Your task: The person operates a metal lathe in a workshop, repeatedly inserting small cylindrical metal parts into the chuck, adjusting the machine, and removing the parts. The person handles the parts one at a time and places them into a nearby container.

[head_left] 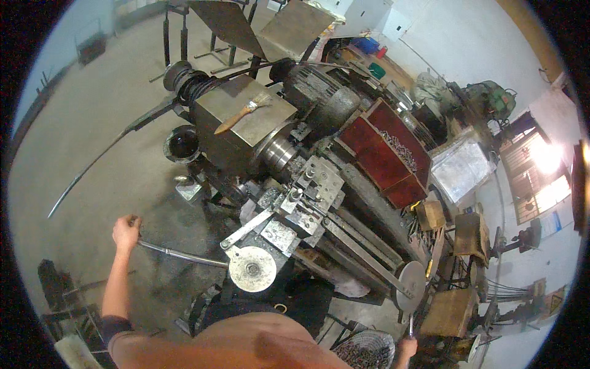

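My left hand [126, 233] is closed at the outer end of a long metal lever [181, 253], which runs to a round pale disc [252, 269] at the front of a small lathe. At the lower right, my right hand [406, 348] is wrapped round the short handle [411, 324] of a second disc-shaped handwheel [410, 287]. Between my hands is the lathe's tool slide [301, 206], with bolts on top and metal dust over it. A shiny cylindrical chuck [279, 152] sticks out of the headstock [224, 101] toward the slide. My right fingers show only in part.
A wooden-handled brush [243, 115] lies on the headstock. Behind the slide stands a red divided tray [387, 154] with small metal parts. A bowl [369, 350] of similar pieces sits near my right arm. Wooden blocks [452, 312] are at the right; a long curved rod [92, 163] juts out left.
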Available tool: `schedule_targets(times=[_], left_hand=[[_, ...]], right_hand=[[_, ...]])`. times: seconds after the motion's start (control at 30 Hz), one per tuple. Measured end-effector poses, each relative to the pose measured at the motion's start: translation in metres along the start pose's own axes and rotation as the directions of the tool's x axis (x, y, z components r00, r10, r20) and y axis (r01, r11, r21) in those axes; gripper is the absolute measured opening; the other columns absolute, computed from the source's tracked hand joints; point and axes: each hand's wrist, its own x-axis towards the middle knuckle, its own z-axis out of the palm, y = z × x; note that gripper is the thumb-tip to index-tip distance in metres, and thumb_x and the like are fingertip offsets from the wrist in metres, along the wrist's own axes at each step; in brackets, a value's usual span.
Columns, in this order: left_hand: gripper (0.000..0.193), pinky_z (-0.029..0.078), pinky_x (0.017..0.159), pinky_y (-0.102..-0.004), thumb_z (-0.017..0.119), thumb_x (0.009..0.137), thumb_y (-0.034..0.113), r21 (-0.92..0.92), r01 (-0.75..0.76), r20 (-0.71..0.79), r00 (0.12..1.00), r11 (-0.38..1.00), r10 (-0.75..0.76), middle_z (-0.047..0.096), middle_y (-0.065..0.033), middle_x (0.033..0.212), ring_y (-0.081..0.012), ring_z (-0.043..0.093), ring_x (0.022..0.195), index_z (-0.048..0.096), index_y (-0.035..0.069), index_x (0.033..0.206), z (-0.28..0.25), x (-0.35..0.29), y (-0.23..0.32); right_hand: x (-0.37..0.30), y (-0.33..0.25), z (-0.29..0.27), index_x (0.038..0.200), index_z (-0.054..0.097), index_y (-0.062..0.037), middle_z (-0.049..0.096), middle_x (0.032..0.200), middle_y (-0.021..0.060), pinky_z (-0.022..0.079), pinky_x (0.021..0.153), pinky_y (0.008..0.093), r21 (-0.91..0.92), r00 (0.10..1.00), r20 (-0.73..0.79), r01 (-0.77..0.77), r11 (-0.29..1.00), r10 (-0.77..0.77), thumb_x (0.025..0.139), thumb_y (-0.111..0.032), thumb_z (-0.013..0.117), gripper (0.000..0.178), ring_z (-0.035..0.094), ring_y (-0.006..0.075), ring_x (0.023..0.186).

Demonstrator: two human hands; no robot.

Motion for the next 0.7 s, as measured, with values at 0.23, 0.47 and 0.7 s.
schedule_targets(times=[0.23,0.47,0.7], left_hand=[[0.026,0.048,0.062,-0.0324,0.06,0.079,0.024,-0.328,0.033,-0.167,0.982,0.944,-0.093,0.065,-0.0109,0.072,-0.0194,0.063,0.059,0.066,0.003,0.094,0.035,0.033,-0.004],[0.024,0.047,0.058,-0.0299,0.058,0.079,0.02,-0.379,-0.082,-0.238,0.971,0.922,-0.011,0.064,-0.011,0.069,-0.0171,0.063,0.057,0.065,0.001,0.092,0.046,0.057,0.002],[0.022,0.046,0.057,-0.0305,0.058,0.078,0.018,-0.383,-0.116,-0.234,0.972,0.916,0.025,0.063,-0.0114,0.067,-0.0176,0.062,0.056,0.066,0.002,0.091,0.057,0.068,-0.003]], right_hand=[[-0.085,-0.018,-0.021,0.085,0.065,-0.0039,0.064,0.082,0.0165,0.048,0.069,0.0439,0.15,0.999,0.035,-0.016,0.989,0.011,0.071,-0.025,0.059,0.026,0.061,0.0345,0.078],[-0.103,-0.016,-0.014,0.074,0.06,-0.0028,0.061,0.076,0.0168,0.046,0.068,0.0461,0.205,1.0,0.011,-0.011,0.979,0.009,0.064,-0.018,0.057,0.018,0.057,0.0388,0.073],[-0.113,-0.026,-0.03,0.077,0.06,-0.0025,0.062,0.079,0.0184,0.046,0.069,0.0464,0.333,1.0,-0.019,0.025,0.943,-0.02,0.065,-0.024,0.059,0.025,0.06,0.0377,0.078]])
